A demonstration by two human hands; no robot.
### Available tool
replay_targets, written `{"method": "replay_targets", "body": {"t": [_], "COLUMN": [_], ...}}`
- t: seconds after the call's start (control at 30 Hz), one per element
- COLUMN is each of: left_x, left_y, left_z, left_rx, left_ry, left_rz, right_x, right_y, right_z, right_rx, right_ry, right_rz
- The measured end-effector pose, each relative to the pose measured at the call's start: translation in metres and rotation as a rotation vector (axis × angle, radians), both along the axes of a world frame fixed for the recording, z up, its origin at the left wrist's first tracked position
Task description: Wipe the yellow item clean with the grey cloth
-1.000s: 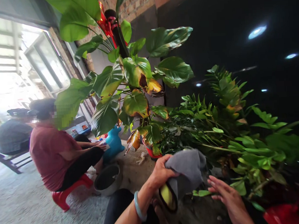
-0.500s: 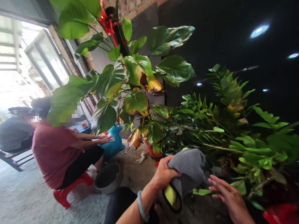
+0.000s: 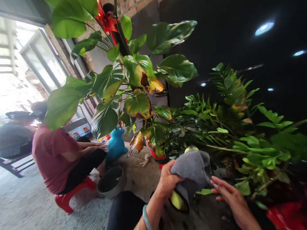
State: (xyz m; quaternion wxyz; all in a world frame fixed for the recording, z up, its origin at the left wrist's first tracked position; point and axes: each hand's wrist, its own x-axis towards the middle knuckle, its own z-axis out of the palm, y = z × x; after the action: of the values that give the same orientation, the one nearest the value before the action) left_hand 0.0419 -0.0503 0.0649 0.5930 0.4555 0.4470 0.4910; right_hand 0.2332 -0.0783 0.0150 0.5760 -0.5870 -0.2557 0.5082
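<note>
Head | left hand (image 3: 167, 180) clamps grey cloth (image 3: 191, 167) round near-upright leaf (image 3: 176, 200) | right hand (image 3: 231, 200) open, fingers straight

This looks like the open front of a home, half indoors and half on the street. A brick wall (image 3: 134, 1) meets a glossy dark panel (image 3: 242, 38) that mirrors ceiling lights. Potted plants crowd the speckled floor (image 3: 24, 211): a big-leaved plant (image 3: 136, 78) in a red pot (image 3: 158, 158) and bushy, feathery ones (image 3: 221, 125). A wide opening (image 3: 2, 85) lets in daylight past window frames (image 3: 37, 62). A person (image 3: 55, 154) sits on a low red stool (image 3: 67, 202) near a basin (image 3: 111, 181) and a blue toy animal (image 3: 116, 146).
</note>
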Motion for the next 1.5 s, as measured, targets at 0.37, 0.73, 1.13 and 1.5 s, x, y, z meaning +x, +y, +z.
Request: {"method": "replay_targets", "body": {"t": [0.37,0.73,1.13,1.5], "left_x": [0.001,0.009,0.01,0.002], "left_y": [0.016,0.034,0.018,0.018], "left_z": [-0.019,0.038,0.038,-0.01], "left_rx": [0.147,0.262,0.149,-0.056], "left_ry": [0.446,0.044,0.109,0.281], "left_rz": [-0.147,0.154,-0.128,0.012], "right_x": [0.005,0.004,0.002,0.002], "right_y": [0.004,0.006,0.005,0.002], "right_z": [-0.028,-0.032,-0.021,-0.008], "right_rx": [0.08,0.058,0.011,0.012], "right_ry": [-0.067,-0.046,-0.01,-0.019], "right_rz": [-0.012,0.027,-0.021,0.0]}}
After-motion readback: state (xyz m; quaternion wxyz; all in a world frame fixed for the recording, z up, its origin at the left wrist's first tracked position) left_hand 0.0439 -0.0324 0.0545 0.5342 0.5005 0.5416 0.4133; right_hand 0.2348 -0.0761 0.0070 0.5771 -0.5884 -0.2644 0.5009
